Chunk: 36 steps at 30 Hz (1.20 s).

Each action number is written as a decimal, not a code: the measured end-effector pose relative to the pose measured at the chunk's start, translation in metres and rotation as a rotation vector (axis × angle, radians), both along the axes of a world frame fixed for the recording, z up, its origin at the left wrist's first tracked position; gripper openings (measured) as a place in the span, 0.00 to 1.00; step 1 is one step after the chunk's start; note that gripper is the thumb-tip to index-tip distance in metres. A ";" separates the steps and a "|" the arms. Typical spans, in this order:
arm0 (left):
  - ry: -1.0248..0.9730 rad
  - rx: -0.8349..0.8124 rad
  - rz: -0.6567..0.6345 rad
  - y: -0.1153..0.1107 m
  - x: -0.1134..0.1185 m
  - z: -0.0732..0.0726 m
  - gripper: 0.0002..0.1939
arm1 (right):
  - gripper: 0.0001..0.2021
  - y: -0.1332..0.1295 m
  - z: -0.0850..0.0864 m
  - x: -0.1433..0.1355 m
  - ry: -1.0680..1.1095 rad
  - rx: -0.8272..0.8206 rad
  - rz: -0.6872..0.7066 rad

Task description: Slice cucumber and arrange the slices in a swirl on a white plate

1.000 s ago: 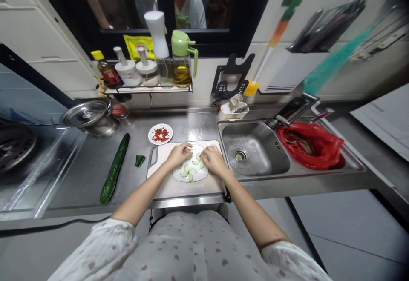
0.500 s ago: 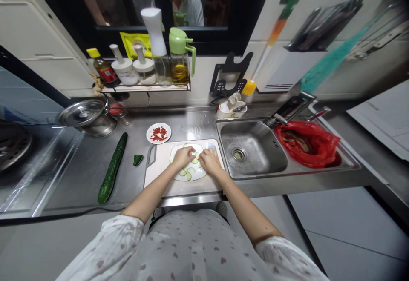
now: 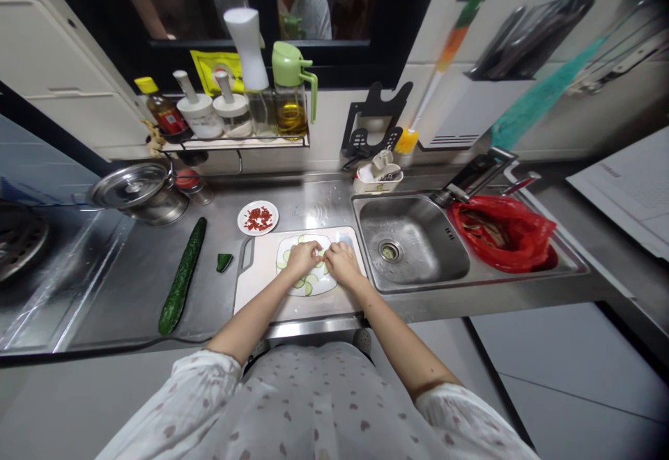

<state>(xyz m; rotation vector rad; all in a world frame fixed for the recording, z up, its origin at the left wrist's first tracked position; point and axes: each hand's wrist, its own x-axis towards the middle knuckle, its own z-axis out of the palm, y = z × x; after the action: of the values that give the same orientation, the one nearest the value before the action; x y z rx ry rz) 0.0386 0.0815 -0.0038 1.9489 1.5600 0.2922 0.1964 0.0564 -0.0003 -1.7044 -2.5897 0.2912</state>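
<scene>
A white plate [image 3: 324,284] with pale green cucumber slices [image 3: 309,284] lies on the cutting board [image 3: 261,286]. Over the plate's left part is my left hand [image 3: 304,259], its fingers curled together near a slice. My right hand [image 3: 341,263] is at the plate's right edge, fingers bent inward, almost touching the left fingertips. What the fingertips pinch is too small to make out. Left of the board lie a whole cucumber [image 3: 182,275] and a small cucumber end [image 3: 224,262]. A small white plate [image 3: 241,219] of chopped red pieces sits behind the board.
The sink [image 3: 418,237] is right of the board, with a red plastic bag [image 3: 523,237] beside it. A steel pot [image 3: 162,205] and a red-lidded jar [image 3: 198,192] stand at the back left. Above hangs a shelf [image 3: 235,143] of bottles. A utensil holder [image 3: 376,182] stands behind the sink.
My two hands have stayed over the plate, with their fingertips slightly closer together. The whole view has shifted a little; the objects on the counter have not moved.
</scene>
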 end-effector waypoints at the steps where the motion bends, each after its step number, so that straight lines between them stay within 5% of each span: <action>1: 0.001 0.002 -0.002 0.000 0.000 0.000 0.11 | 0.10 0.000 0.000 0.000 -0.001 0.000 0.002; 36: 0.000 0.000 0.005 0.001 -0.001 0.000 0.13 | 0.10 0.002 -0.005 0.004 0.085 0.032 -0.073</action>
<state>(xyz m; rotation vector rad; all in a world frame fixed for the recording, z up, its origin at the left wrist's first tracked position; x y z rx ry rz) 0.0378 0.0829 -0.0039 1.9457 1.5652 0.2942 0.2000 0.0587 -0.0055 -1.7319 -2.4533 0.3109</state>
